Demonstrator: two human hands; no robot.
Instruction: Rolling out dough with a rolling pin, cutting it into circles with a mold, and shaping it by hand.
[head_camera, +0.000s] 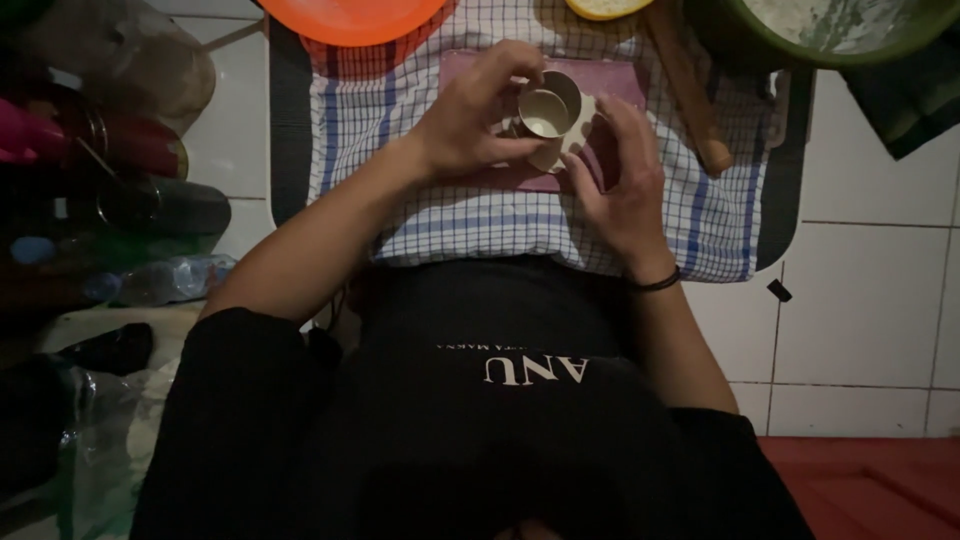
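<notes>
A small round cream-coloured cup (548, 108) is tilted so its open mouth faces me, and both hands hold it. My left hand (462, 125) grips its left side, fingers curled over the rim. The fingertips of my right hand (622, 172), which has a dark band at the wrist, are on the cup's right side. The cup hovers just over a pink board (620, 82) lying on a blue-and-white checked cloth (480, 230). What is inside the cup cannot be made out.
An orange plate (350, 18), a yellow round thing (607, 8), a wooden rolling pin (692, 95) and a green bowl with white powder (835, 30) lie along the cloth's far edge. Bottles and bags (130, 200) crowd the left. White floor tiles (870, 290) lie to the right.
</notes>
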